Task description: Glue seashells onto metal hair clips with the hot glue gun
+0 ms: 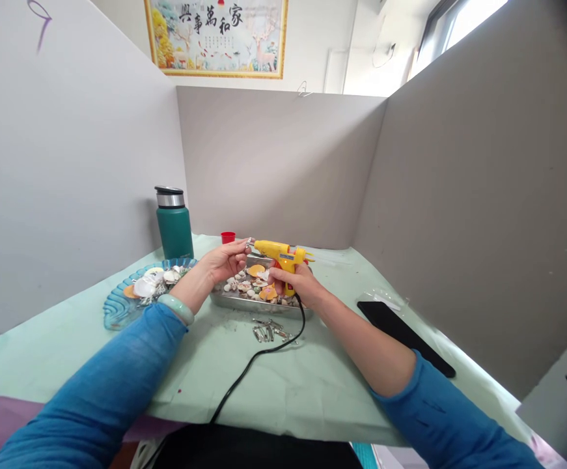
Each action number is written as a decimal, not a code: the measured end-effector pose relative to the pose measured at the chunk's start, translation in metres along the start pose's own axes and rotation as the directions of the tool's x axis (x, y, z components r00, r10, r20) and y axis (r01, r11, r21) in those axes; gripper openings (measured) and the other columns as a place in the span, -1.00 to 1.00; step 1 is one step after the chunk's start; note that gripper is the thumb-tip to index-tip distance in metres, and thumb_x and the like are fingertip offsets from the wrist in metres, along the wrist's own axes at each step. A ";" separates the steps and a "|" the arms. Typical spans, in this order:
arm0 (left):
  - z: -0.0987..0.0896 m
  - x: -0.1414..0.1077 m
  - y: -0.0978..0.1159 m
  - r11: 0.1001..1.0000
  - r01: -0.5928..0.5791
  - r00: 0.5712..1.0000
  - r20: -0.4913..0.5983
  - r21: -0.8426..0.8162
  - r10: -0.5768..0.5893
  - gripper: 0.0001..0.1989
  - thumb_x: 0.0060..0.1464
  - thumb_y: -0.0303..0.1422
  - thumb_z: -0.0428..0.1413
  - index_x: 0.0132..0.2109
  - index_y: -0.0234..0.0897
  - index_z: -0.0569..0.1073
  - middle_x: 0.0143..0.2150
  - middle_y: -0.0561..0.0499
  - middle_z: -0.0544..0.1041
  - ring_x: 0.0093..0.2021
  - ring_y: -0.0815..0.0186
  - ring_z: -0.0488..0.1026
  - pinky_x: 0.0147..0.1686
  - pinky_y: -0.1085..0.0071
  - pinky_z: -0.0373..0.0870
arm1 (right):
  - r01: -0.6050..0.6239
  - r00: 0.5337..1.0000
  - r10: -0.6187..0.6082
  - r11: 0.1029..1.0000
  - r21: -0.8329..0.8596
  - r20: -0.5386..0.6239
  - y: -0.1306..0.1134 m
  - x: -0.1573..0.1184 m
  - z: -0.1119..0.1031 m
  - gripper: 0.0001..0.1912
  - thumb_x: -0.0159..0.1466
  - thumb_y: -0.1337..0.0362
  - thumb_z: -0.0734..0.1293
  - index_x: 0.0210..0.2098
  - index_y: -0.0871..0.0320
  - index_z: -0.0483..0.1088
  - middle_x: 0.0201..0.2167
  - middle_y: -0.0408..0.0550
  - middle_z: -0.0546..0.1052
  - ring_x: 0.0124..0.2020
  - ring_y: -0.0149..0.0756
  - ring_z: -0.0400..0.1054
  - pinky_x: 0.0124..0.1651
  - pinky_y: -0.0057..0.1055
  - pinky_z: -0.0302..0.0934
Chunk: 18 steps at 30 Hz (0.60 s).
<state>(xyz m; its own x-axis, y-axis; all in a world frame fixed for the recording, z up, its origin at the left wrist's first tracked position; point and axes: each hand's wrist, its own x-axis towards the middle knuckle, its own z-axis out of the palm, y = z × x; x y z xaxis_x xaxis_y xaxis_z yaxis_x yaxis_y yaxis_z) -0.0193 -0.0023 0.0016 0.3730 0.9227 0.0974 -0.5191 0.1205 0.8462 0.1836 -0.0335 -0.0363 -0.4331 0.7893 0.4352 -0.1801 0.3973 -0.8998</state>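
Observation:
My right hand [299, 281] is wrapped around the handle of a yellow hot glue gun [274, 249], whose nozzle points left. In a pinch at the nozzle tip, my left hand [222, 264] holds a small silvery piece [250, 242], too small to name. Below both hands lies a metal tray [244, 305] of small seashells [247, 285], some white and some orange. Several small metal clips [266, 331] are scattered in front of the tray. The gun's black cord [254, 358] runs down over the table's front edge.
On the left, a blue scalloped dish [114, 314] carries larger shells [149, 284], with a green bottle [174, 228] behind it. A red cup [228, 236] stands beyond the tray. To the right lie a long black object [405, 335] and clear plastic packaging [383, 296]. Grey partitions [283, 163] surround the table.

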 end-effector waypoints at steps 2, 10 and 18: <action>0.000 -0.001 0.000 1.000 0.003 1.000 -0.001 -0.002 -0.003 -0.91 0.04 -0.59 0.08 -0.28 -0.39 0.44 -0.50 0.04 0.41 -0.66 0.58 0.25 -0.65 0.65 0.30 | 0.002 1.000 -0.002 1.000 0.012 -0.028 -0.001 -0.001 0.000 -0.71 0.09 0.10 0.39 -0.32 0.16 0.32 -0.51 -0.16 0.47 -0.66 -0.50 0.26 -0.64 -0.54 0.16; 0.003 -0.004 0.001 1.000 -0.020 1.000 -0.020 -0.005 0.020 -0.93 0.04 -0.58 0.09 -0.32 -0.35 0.41 -0.48 0.04 0.42 -0.65 0.58 0.26 -0.64 0.65 0.30 | -0.026 0.997 0.025 1.000 -0.012 -0.074 0.000 0.000 0.000 -0.69 0.07 0.08 0.39 -0.36 0.17 0.32 -0.53 -0.17 0.45 -0.67 -0.50 0.26 -0.65 -0.55 0.16; 0.007 -0.004 -0.001 0.999 -0.023 0.999 -0.035 0.034 0.024 -0.90 0.01 -0.60 0.10 -0.32 -0.35 0.40 -0.48 0.05 0.41 -0.65 0.57 0.25 -0.66 0.64 0.28 | -0.007 0.997 0.006 1.000 -0.008 -0.075 0.001 0.001 0.000 -0.71 0.07 0.09 0.39 -0.38 0.17 0.34 -0.54 -0.17 0.46 -0.67 -0.50 0.26 -0.66 -0.54 0.16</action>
<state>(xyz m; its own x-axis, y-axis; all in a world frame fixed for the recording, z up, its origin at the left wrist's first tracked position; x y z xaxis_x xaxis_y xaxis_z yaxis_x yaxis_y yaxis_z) -0.0146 -0.0091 0.0037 0.3334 0.9376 0.0990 -0.5009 0.0872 0.8611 0.1829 -0.0321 -0.0371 -0.3667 0.8245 0.4309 -0.1704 0.3958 -0.9024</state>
